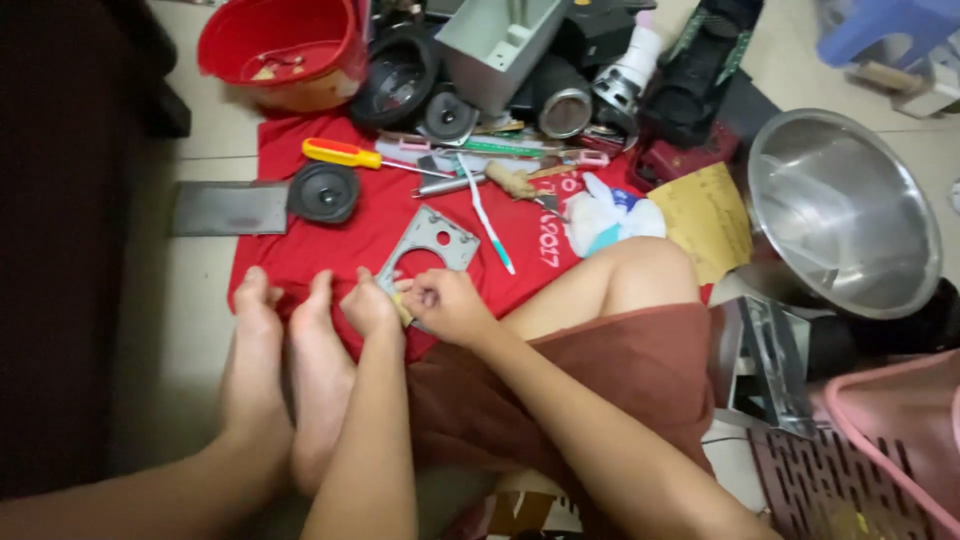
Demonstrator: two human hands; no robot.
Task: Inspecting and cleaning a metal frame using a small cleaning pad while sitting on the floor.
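Low on a red cloth (300, 250) spread over the floor, both my hands grip a flat grey metal bracket plate (432, 240) with a round cut-out. My left hand (370, 305) pinches its near left edge. My right hand (445, 305) is closed on its near end, with a small yellowish piece between the two hands. My bare feet rest on the cloth just left of my hands.
On the cloth lie a yellow-handled screwdriver (345, 153), a black speaker (323, 192), a white toothbrush (487, 218) and a white rag (605, 215). A red bucket (285, 45), dark parts, a steel bowl (840, 215) and a pink basket (890, 420) surround it.
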